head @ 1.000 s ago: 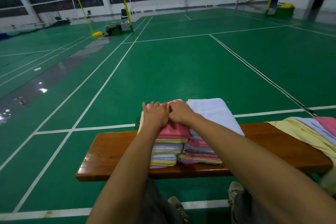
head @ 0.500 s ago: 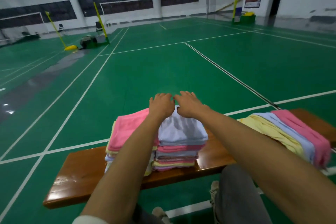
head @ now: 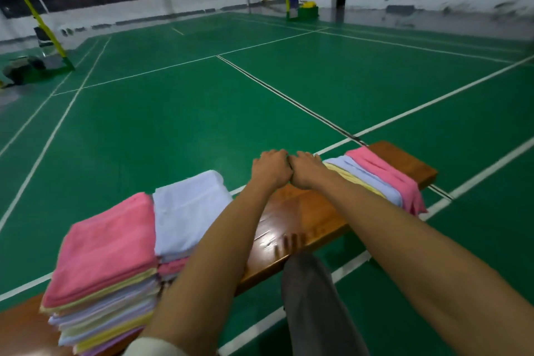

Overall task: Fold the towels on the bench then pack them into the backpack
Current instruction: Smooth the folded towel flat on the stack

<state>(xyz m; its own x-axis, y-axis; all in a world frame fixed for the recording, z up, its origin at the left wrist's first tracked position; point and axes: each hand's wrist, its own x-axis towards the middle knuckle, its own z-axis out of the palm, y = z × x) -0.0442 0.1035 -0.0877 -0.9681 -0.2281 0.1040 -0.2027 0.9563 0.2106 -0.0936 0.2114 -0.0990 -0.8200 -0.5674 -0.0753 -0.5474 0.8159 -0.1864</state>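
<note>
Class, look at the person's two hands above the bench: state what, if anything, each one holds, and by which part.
The left hand and right hand reach the near end of the unfolded yellow towel; motion blur hides whether their fingers grip it.

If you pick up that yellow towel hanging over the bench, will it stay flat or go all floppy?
Probably floppy: the yellow towel already droops over the bench edge, following its shape. It looks thin, so likely light. It may tug the blue towel overlapping it, since they lie touching.

An indoor sports hall: green court floor point(head: 179, 113) with white lines, yellow net posts point(head: 43, 27).
</note>
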